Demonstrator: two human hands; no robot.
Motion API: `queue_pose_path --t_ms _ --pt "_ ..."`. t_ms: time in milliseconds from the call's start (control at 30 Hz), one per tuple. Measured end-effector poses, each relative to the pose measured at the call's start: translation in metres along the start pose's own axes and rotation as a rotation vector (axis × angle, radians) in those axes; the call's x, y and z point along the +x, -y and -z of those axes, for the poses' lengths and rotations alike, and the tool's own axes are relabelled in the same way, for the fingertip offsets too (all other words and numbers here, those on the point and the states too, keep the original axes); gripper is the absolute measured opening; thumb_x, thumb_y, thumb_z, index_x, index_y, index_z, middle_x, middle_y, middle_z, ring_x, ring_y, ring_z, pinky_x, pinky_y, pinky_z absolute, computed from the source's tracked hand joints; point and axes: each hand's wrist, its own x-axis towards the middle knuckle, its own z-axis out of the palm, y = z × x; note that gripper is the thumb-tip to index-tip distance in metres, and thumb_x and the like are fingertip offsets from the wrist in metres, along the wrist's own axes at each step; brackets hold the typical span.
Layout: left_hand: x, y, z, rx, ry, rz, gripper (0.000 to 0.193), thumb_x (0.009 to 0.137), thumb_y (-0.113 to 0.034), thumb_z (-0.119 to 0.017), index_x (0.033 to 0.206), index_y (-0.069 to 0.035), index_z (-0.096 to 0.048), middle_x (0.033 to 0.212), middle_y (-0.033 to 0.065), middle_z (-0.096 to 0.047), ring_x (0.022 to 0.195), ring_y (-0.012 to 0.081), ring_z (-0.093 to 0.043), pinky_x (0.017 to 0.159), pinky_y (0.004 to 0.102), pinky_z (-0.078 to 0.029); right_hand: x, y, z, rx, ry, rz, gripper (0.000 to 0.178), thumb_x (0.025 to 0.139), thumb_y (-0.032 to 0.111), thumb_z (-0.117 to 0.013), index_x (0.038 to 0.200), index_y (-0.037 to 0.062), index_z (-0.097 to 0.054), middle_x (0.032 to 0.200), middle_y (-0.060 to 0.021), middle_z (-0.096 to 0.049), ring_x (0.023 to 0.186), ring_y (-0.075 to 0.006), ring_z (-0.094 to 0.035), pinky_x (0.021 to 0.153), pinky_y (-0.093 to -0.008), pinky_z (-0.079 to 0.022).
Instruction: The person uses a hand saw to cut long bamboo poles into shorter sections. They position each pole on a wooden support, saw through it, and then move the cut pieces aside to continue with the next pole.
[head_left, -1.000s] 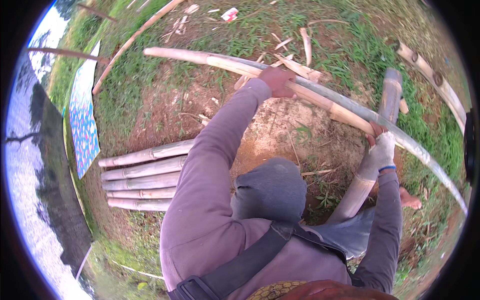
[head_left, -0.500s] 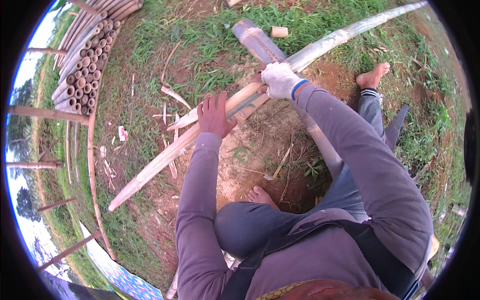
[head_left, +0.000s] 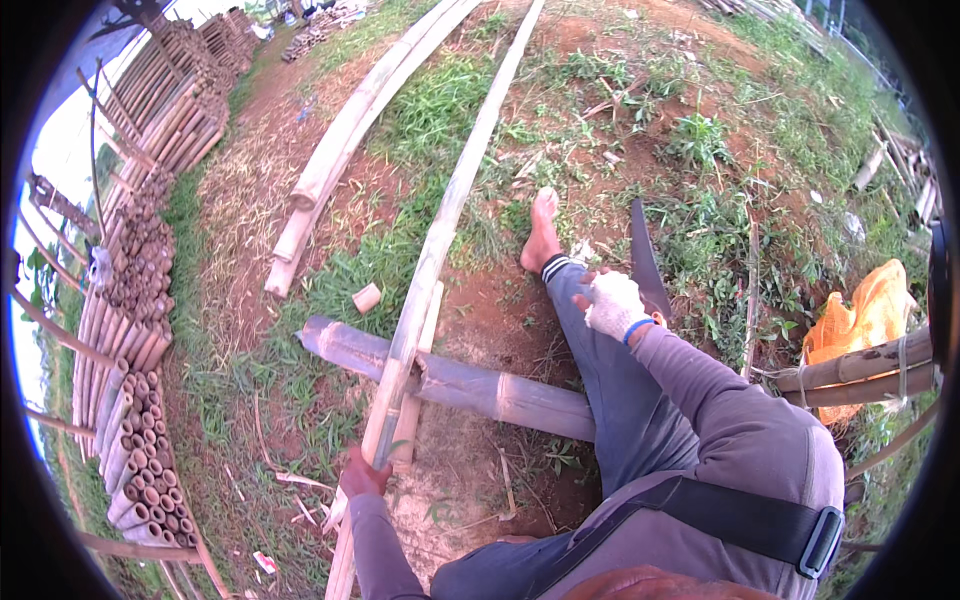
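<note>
A long pale bamboo pole [head_left: 455,200] slants away from me across a thick grey bamboo log [head_left: 500,393]. My bare left hand [head_left: 364,473] is closed around the pole's near part. A shorter split bamboo strip [head_left: 425,340] lies beside the pole, partly hidden under it. My right hand [head_left: 613,303], in a white glove, is off the pole and above my right lower leg. Its fingers look apart, with nothing seen in them. Just beyond it a dark, tapered saw-like blade [head_left: 647,255] points away; its handle end is hidden behind the hand.
Two more pale poles [head_left: 345,150] lie on the grass ahead. A short bamboo offcut [head_left: 367,297] rests near the log. Stacked bamboo [head_left: 150,440] lines the left side. An orange sack [head_left: 855,310] sits at the right beside tied bamboo rails [head_left: 860,372].
My right hand has let go of the bamboo and moved right, near the dark blade. My left hand still grips the pole. The view has turned to the right and further out.
</note>
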Motion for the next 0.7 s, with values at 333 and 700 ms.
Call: queue_pose_path --t_ms 333,700 --pt "0.0 -0.022 0.009 -0.043 -0.04 -0.014 0.075 0.068 -0.04 -0.099 0.122 -0.009 -0.057 0.109 0.0257 -0.076 0.103 0.0487 -0.074 0.088 0.0585 -0.058 -0.132 -0.177 -0.033 -0.399 0.514 -0.111 0.036 0.095 0.034 -0.069 0.121 0.0102 -0.077 0.122 -0.0163 -0.074 0.117 -0.0361 -0.072 0.095 -0.0545 -0.056" --pt "0.006 -0.022 -0.008 0.019 -0.058 -0.034 0.08 0.066 -0.042 -0.1 0.124 -0.01 -0.055 0.106 0.0256 -0.078 0.101 0.0469 -0.076 0.088 0.0579 -0.059 -0.082 -0.183 -0.068 -0.436 0.442 0.002 0.029 0.102 0.033 -0.06 0.117 0.0158 -0.078 0.118 -0.0103 -0.077 0.109 -0.0328 -0.076 0.089 -0.0545 -0.052"
